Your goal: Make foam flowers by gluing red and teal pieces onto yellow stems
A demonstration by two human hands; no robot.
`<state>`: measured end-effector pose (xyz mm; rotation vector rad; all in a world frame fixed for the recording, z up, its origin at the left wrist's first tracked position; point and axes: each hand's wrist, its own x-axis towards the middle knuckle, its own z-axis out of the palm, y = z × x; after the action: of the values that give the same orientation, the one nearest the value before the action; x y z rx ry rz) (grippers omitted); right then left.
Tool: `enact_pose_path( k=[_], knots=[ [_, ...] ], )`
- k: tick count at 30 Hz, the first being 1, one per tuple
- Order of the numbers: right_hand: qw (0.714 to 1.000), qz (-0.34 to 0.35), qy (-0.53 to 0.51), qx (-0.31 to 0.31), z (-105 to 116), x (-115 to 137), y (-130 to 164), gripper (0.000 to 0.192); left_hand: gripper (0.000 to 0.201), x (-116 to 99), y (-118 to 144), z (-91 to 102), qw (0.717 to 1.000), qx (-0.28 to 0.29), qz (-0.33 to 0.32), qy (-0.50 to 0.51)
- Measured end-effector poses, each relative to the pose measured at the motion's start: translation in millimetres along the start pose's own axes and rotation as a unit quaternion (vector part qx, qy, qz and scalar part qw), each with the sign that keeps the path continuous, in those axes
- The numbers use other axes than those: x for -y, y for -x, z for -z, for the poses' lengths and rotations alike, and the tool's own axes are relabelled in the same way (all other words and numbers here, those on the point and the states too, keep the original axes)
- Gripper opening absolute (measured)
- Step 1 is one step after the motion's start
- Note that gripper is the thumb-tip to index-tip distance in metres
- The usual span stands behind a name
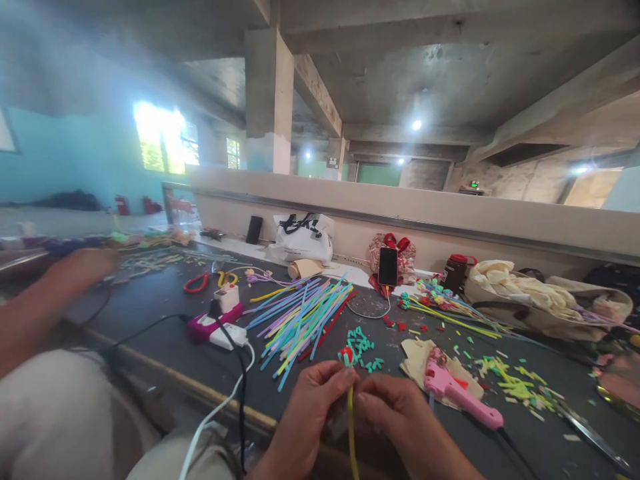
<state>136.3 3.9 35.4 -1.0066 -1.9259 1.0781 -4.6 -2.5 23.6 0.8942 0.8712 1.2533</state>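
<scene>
Thin yellow plastic stem (351, 427) stood nearly upright at near centre, pinched between both hands, topped by small red-and-teal flower-like piece (346, 357); lower end ran off near edge.

I see my left hand (313, 407) and my right hand (395, 407) close together low in the middle of the view, backs up, fingers curled inward and tips pinched toward each other. Both wrists angle up from the bottom edge, forearms bare.

Dark table (165, 340) bearing coloured sticks (300, 320), pink glue gun (460, 393), seemingly scraps (515, 383).
</scene>
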Motion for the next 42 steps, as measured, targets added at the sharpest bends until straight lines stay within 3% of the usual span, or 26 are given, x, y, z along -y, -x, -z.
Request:
enact_pose_path(
  k=[3,6,11,19,23,32,39,42],
  knots=[
    [0.991,0.045,0.080,-0.098,17,1,1,0.013,0.029,0,-1,2.3,0.995,0.012,0.007,-0.097],
    [0.980,0.091,0.107,-0.143,25,6,2,0.010,0.027,1,-1,0.3,0.982,0.001,-0.022,-0.186],
    [0.969,0.113,0.155,-0.156,16,9,5,0.012,0.019,-2,4,-8.0,0.934,-0.055,-0.133,-0.328],
    [0.972,0.074,0.142,-0.172,10,3,4,0.013,0.016,-2,6,-8.3,0.868,-0.082,-0.210,-0.443],
    [0.974,0.046,0.142,-0.172,10,1,3,0.017,0.016,-1,6,-8.9,0.854,-0.083,-0.214,-0.468],
    [0.986,-0.044,-0.031,-0.157,7,0,0,0.019,0.025,-5,8,-7.7,0.916,-0.040,-0.149,-0.370],
    [0.984,-0.027,-0.011,-0.173,3,1,-1,0.017,0.025,1,0,-3.6,0.974,0.005,-0.033,-0.226],
    [0.984,-0.023,-0.006,-0.177,2,1,1,0.015,0.027,4,-3,-2.0,0.982,0.011,-0.004,-0.191]
  ],
)
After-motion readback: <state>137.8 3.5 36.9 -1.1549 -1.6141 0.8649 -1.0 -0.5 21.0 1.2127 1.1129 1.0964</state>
